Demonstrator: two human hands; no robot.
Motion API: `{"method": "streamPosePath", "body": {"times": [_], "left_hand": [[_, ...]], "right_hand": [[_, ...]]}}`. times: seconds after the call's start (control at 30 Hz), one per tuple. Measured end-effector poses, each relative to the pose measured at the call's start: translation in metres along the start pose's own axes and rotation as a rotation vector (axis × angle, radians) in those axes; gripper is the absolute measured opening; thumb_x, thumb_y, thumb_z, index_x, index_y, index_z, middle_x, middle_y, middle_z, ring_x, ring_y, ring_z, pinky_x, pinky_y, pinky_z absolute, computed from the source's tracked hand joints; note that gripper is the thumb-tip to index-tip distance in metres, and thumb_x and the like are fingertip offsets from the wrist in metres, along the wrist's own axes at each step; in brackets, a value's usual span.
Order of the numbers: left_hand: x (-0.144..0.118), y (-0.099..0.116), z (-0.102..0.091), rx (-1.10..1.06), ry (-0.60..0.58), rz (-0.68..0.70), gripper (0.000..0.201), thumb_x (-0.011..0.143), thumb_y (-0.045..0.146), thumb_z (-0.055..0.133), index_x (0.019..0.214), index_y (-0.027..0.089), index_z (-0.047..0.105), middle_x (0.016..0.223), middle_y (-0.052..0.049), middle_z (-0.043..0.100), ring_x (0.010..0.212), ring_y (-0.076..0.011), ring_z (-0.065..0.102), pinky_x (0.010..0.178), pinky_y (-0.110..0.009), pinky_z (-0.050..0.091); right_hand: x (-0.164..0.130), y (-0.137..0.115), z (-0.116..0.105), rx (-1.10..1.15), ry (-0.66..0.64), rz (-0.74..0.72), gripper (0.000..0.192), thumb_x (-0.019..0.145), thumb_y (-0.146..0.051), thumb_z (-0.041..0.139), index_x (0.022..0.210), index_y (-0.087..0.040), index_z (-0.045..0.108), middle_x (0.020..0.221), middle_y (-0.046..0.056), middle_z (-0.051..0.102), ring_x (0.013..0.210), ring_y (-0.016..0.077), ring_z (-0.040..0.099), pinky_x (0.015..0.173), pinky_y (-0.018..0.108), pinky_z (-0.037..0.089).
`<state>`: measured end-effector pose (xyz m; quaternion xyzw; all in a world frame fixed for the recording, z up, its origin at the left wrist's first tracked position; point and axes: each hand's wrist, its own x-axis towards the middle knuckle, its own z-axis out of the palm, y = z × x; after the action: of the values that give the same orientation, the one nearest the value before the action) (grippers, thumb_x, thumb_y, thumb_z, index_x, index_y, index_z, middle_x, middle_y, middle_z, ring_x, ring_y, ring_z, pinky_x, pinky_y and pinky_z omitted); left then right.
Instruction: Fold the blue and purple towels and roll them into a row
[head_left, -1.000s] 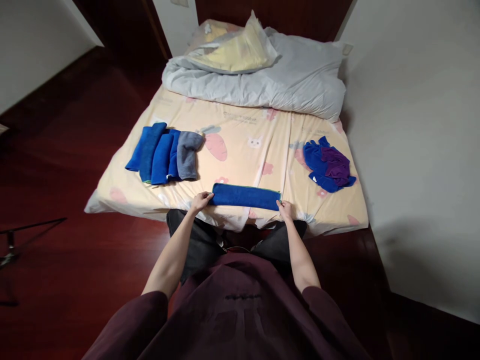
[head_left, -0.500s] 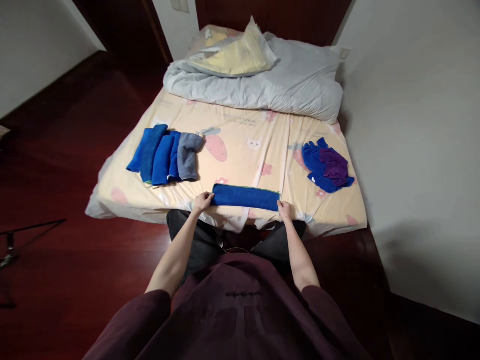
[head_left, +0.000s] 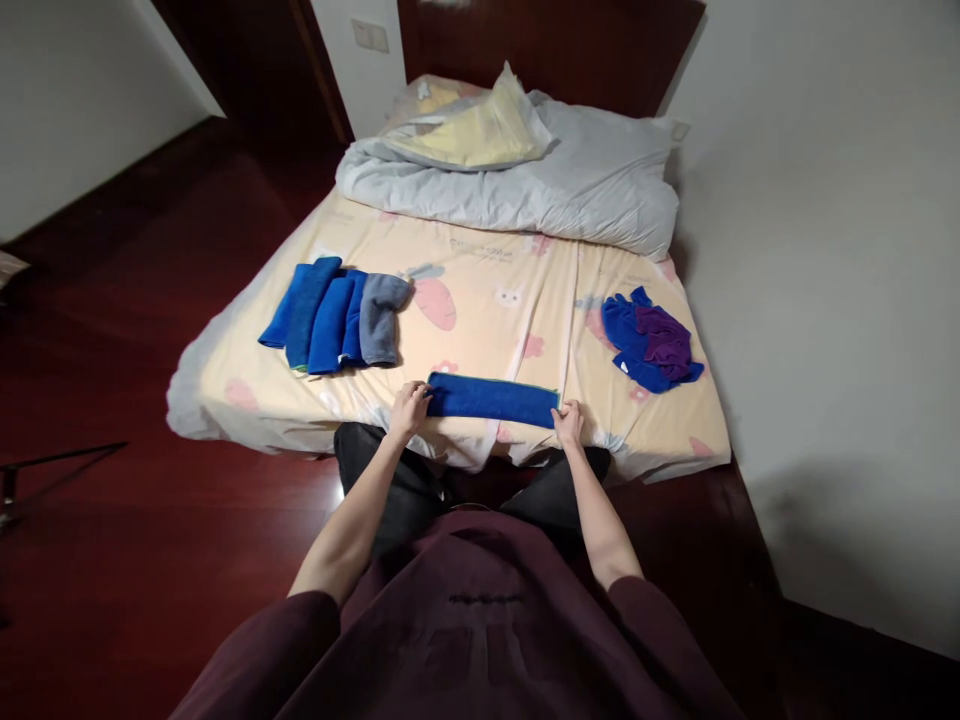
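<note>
Both hands hold the ends of a folded blue towel at the near edge of the bed.

The blue towel (head_left: 493, 399) lies as a long flat strip on the bed (head_left: 480, 330), just inside its near edge; the left hand (head_left: 409, 408) has its grip closed on the left end, the right hand (head_left: 569, 422) pinches the right end. Beyond the left hand, near it, a row of folded towels (head_left: 334, 318) lies side by side, blue with one grey. Well apart to the right, a loose heap of blue and purple cloths (head_left: 652, 337) sits near the bed's right edge, close to the wall. A crumpled grey duvet (head_left: 525, 180) fills the far end. Between these, the printed sheet lies bare. Dark wooden floor (head_left: 112, 400) spreads to the left.
</note>
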<state>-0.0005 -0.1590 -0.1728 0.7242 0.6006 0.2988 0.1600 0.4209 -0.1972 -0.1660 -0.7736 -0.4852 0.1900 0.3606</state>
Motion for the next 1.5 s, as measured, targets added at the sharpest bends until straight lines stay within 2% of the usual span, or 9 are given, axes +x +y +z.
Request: {"method": "streamPosePath", "body": {"times": [0.1, 0.2, 0.3, 0.47, 0.63, 0.77, 1.07, 1.27, 1.5], "left_hand": [[-0.003, 0.006, -0.001, -0.036, -0.114, 0.178, 0.030, 0.098, 0.034, 0.050, 0.118, 0.021, 0.069, 0.128, -0.014, 0.066, 0.123, -0.0299, 0.058, 0.108, -0.048, 0.044], [-0.008, 0.009, 0.005, -0.068, -0.213, 0.270, 0.038, 0.099, 0.040, 0.049, 0.130, 0.022, 0.065, 0.141, -0.012, 0.061, 0.133, -0.0295, 0.053, 0.113, -0.051, 0.041], [-0.015, 0.008, 0.014, -0.057, -0.296, 0.294, 0.051, 0.097, 0.045, 0.052, 0.142, 0.020, 0.057, 0.152, -0.013, 0.053, 0.144, -0.0304, 0.043, 0.120, -0.053, 0.036], [-0.018, 0.004, 0.020, -0.003, -0.348, 0.295, 0.061, 0.095, 0.040, 0.052, 0.152, 0.016, 0.047, 0.160, -0.014, 0.042, 0.150, -0.0304, 0.035, 0.124, -0.052, 0.028], [-0.008, 0.006, 0.023, 0.068, -0.344, 0.279, 0.064, 0.089, 0.015, 0.045, 0.153, 0.020, 0.047, 0.157, -0.011, 0.046, 0.147, -0.0272, 0.041, 0.125, -0.050, 0.026], [-0.001, 0.009, 0.024, 0.087, -0.346, 0.254, 0.061, 0.089, 0.010, 0.041, 0.148, 0.019, 0.053, 0.154, -0.012, 0.050, 0.143, -0.0283, 0.047, 0.123, -0.051, 0.030], [-0.006, -0.007, 0.003, -0.090, -0.390, 0.225, 0.057, 0.082, 0.016, 0.046, 0.136, 0.020, 0.065, 0.146, -0.009, 0.059, 0.135, -0.0265, 0.056, 0.120, -0.046, 0.036], [-0.009, -0.018, -0.005, -0.352, -0.222, -0.085, 0.044, 0.083, 0.035, 0.056, 0.120, 0.017, 0.072, 0.120, -0.010, 0.074, 0.111, -0.0282, 0.069, 0.101, -0.040, 0.052], [-0.007, -0.019, 0.004, -0.427, -0.155, -0.345, 0.055, 0.077, 0.053, 0.063, 0.116, 0.015, 0.070, 0.090, -0.007, 0.075, 0.075, -0.0204, 0.067, 0.073, -0.031, 0.056]], "right_hand": [[-0.011, -0.012, -0.005, -0.027, -0.008, -0.237, 0.019, 0.088, -0.030, 0.061, 0.103, -0.020, 0.066, 0.103, 0.012, 0.069, 0.099, 0.0267, 0.063, 0.098, 0.041, 0.047], [-0.027, -0.020, -0.007, -0.081, -0.159, -0.463, 0.025, 0.094, -0.032, 0.057, 0.112, -0.021, 0.070, 0.120, 0.013, 0.068, 0.116, 0.0269, 0.060, 0.107, 0.041, 0.042], [-0.039, -0.018, -0.004, -0.194, -0.277, -0.532, 0.037, 0.095, -0.034, 0.058, 0.129, -0.022, 0.066, 0.137, 0.012, 0.064, 0.129, 0.0294, 0.054, 0.112, 0.046, 0.038], [-0.041, -0.008, 0.006, -0.302, -0.291, -0.505, 0.046, 0.093, -0.026, 0.057, 0.139, -0.021, 0.061, 0.149, 0.012, 0.055, 0.137, 0.0307, 0.048, 0.114, 0.050, 0.034], [-0.030, -0.009, 0.014, -0.358, -0.288, -0.491, 0.057, 0.082, -0.010, 0.057, 0.139, -0.018, 0.062, 0.146, 0.013, 0.059, 0.137, 0.0291, 0.051, 0.117, 0.049, 0.031], [-0.023, -0.014, 0.016, -0.367, -0.294, -0.464, 0.059, 0.080, 0.000, 0.051, 0.135, -0.018, 0.066, 0.139, 0.013, 0.064, 0.133, 0.0279, 0.055, 0.115, 0.048, 0.035], [-0.007, 0.002, -0.009, -0.029, -0.389, -0.367, 0.044, 0.079, -0.007, 0.057, 0.115, -0.024, 0.077, 0.121, 0.006, 0.075, 0.115, 0.0239, 0.069, 0.109, 0.042, 0.049], [-0.004, 0.018, -0.010, 0.291, -0.369, -0.125, 0.030, 0.078, -0.026, 0.064, 0.104, -0.018, 0.076, 0.109, 0.010, 0.077, 0.100, 0.0254, 0.071, 0.091, 0.040, 0.057], [-0.004, 0.027, 0.003, 0.453, -0.257, 0.025, 0.047, 0.072, -0.049, 0.072, 0.105, -0.015, 0.070, 0.103, 0.013, 0.075, 0.094, 0.0249, 0.070, 0.086, 0.038, 0.056]]}}
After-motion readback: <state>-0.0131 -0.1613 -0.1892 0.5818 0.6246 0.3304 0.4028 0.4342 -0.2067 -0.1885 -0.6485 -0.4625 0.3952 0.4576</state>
